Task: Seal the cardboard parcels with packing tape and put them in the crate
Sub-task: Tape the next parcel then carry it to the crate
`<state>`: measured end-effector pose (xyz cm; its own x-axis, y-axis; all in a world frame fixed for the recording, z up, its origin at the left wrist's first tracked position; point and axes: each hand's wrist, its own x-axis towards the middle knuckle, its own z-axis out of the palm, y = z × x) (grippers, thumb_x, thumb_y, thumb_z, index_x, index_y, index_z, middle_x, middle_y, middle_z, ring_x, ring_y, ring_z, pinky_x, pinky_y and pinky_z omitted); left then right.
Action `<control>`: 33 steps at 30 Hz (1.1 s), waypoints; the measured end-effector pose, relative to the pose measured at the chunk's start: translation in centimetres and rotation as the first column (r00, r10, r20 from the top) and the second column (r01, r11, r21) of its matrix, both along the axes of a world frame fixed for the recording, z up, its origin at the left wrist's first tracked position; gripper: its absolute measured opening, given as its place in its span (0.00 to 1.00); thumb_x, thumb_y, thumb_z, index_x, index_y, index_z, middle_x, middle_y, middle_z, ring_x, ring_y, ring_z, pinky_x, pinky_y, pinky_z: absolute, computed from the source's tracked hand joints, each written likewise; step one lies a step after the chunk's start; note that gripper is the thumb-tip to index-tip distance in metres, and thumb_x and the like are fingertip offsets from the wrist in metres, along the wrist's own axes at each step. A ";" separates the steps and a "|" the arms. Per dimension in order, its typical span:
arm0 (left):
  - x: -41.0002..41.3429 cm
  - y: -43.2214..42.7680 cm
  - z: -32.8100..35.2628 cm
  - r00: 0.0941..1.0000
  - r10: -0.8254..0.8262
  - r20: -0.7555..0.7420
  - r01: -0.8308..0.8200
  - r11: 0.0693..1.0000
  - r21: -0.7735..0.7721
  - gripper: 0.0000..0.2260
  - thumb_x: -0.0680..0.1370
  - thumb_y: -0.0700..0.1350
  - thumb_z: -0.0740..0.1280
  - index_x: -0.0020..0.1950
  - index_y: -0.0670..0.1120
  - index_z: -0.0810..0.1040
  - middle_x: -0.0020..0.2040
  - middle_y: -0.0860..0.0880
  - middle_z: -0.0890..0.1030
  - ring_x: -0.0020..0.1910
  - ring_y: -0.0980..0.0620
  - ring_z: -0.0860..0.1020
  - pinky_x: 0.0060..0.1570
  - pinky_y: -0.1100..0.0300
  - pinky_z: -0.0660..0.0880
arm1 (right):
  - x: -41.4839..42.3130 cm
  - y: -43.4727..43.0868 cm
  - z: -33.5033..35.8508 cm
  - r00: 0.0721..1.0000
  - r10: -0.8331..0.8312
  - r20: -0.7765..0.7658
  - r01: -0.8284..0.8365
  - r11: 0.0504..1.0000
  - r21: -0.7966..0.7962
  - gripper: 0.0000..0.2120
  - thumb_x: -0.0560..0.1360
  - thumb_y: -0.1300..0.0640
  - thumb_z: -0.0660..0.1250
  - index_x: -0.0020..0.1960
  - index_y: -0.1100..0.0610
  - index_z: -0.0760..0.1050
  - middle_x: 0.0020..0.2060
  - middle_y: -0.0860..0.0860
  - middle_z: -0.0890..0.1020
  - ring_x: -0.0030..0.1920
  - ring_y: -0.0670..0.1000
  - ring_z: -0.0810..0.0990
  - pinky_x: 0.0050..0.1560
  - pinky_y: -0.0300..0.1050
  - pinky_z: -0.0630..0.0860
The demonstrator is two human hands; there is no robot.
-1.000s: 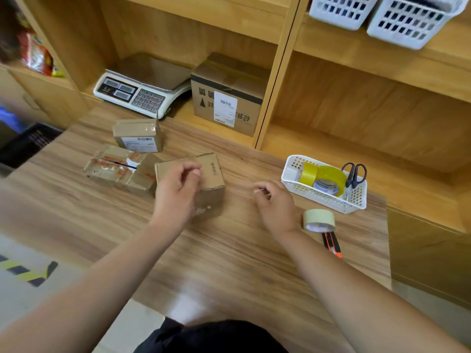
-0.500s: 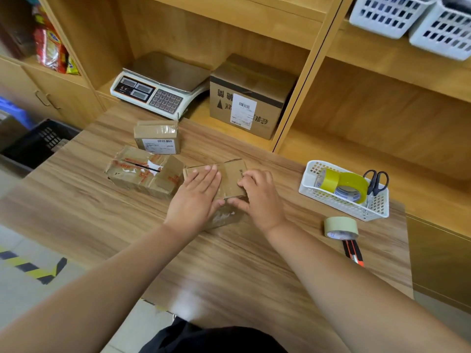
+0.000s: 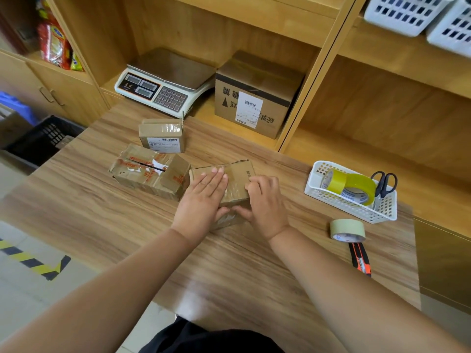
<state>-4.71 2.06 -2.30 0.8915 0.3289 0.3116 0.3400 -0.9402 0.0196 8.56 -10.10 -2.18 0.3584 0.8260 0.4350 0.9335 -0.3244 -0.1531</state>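
Head camera looks down over both forearms onto a wooden table [image 3: 229,276]. Taking the handled parcel [image 3: 238,174] as the clock's centre, with twelve pointing away from the person, it lies on the table just ahead of the wrists.

The left hand [image 3: 204,200] lies flat on its top, fingers straight and close together, pressing down. The right hand [image 3: 265,205] holds its right end, fingers curled over the top and the thumb against the near side. Clear tape shines across the top and near face.

At four o'clock a red and black utility knife [image 3: 360,259] lies on the table, touching a pale tape roll [image 3: 348,229] beyond it. At three o'clock a white basket [image 3: 356,211] holds a yellow tape roll [image 3: 354,184] and black scissors [image 3: 384,183].

At nine o'clock a worn parcel [image 3: 147,171] with red-printed tape touches the handled one. At eleven o'clock, farther back, a labelled parcel [image 3: 161,135] stands apart from both.

At ten o'clock, past the table's edge and lower down, sits a black crate [image 3: 48,135]. At twelve o'clock, on the shelf, a scale [image 3: 165,82] stands beside a large box [image 3: 254,98].
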 end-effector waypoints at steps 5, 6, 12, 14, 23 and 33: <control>-0.4 -0.3 0.5 0.995 0.064 0.074 -0.054 0.989 -0.135 0.47 0.62 0.51 0.79 0.72 0.34 0.58 0.70 0.34 0.67 0.70 0.37 0.66 0.73 0.54 0.47 | -0.4 -1.3 -0.4 0.973 0.114 0.199 -0.097 0.991 -0.093 0.30 0.70 0.40 0.66 0.69 0.46 0.65 0.57 0.57 0.71 0.55 0.59 0.69 0.47 0.53 0.75; -0.4 -0.3 0.4 0.994 0.076 0.073 -0.064 0.987 -0.145 0.48 0.62 0.51 0.79 0.72 0.34 0.58 0.70 0.33 0.67 0.70 0.37 0.66 0.73 0.53 0.46 | -0.4 -1.4 -0.4 0.965 0.135 0.225 -0.113 0.988 -0.108 0.28 0.72 0.39 0.62 0.69 0.45 0.65 0.58 0.56 0.72 0.57 0.60 0.69 0.48 0.53 0.75; -0.1 -0.1 0.0 0.999 0.032 0.041 -0.031 0.999 -0.029 0.39 0.60 0.51 0.80 0.63 0.31 0.73 0.62 0.33 0.76 0.63 0.36 0.74 0.70 0.49 0.55 | -0.5 -0.2 1.0 0.969 0.148 0.198 -0.129 0.986 -0.106 0.25 0.70 0.40 0.62 0.63 0.48 0.76 0.48 0.54 0.77 0.48 0.58 0.71 0.41 0.50 0.77; -0.1 0.0 -0.4 0.999 0.025 0.048 -0.025 1.000 0.000 0.38 0.60 0.51 0.79 0.63 0.31 0.74 0.62 0.34 0.76 0.63 0.37 0.75 0.68 0.47 0.58 | -0.7 0.2 1.7 0.970 0.133 0.204 -0.105 0.984 -0.144 0.28 0.68 0.38 0.65 0.64 0.50 0.76 0.44 0.53 0.77 0.43 0.56 0.73 0.39 0.49 0.76; -1.6 1.3 -2.2 0.953 -0.240 0.185 0.223 0.969 0.109 0.18 0.77 0.45 0.58 0.66 0.44 0.68 0.63 0.40 0.78 0.66 0.42 0.68 0.65 0.39 0.61 | -0.4 1.4 3.1 0.970 0.134 0.202 -0.087 0.971 -0.224 0.35 0.63 0.38 0.74 0.66 0.53 0.75 0.43 0.51 0.76 0.40 0.54 0.71 0.37 0.47 0.73; -2.2 1.3 -1.9 0.912 -0.302 0.278 0.304 0.952 0.040 0.17 0.75 0.38 0.62 0.64 0.47 0.72 0.57 0.43 0.75 0.60 0.46 0.73 0.65 0.34 0.63 | 3.0 -2.0 1.1 0.890 0.369 0.267 -0.333 0.927 -0.171 0.26 0.73 0.65 0.57 0.66 0.46 0.74 0.54 0.55 0.79 0.54 0.56 0.72 0.40 0.49 0.80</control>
